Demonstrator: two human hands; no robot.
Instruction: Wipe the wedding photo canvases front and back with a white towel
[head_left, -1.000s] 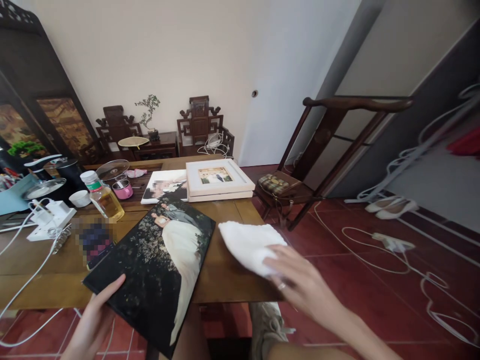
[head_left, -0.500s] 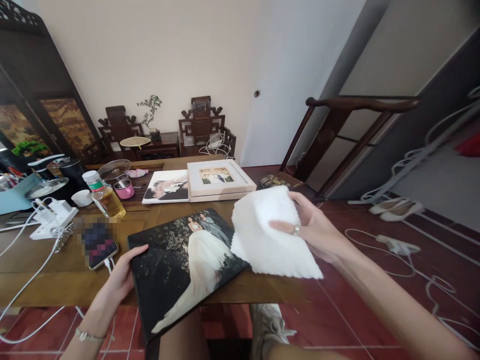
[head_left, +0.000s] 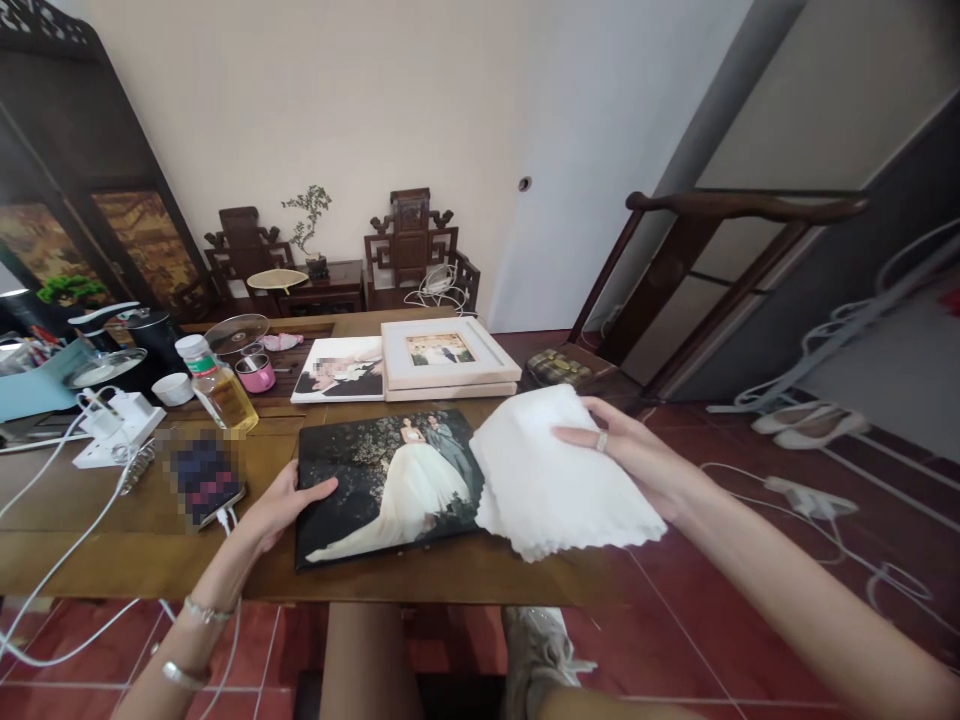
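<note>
From my seat at the feed, I see my left hand (head_left: 281, 505) gripping the left edge of the dark, unframed wedding photo canvas (head_left: 390, 480), thumb laid over its face and the other fingers curled against its side. The canvas lies flat near the front edge of the brown wooden table (head_left: 112, 545), with its long side running left to right. My right hand (head_left: 637, 455), a ring on one finger, pinches the white, soft-looking cloth (head_left: 559, 485) along its far edge with the fingers stretched over the top. The cloth hangs spread, its left part overlapping the canvas's right end and the rest reaching past the table's corner. Just left of my left hand lies a phone with a blurred screen (head_left: 204, 480), plugged into a white cable. Behind the canvas sit a white-framed photo (head_left: 446, 352) and, touching it on the left, a smaller frameless photo print (head_left: 341, 368). Further left stands a clear bottle of yellow liquid (head_left: 220, 388) beside a pink cup (head_left: 255, 374).
</note>
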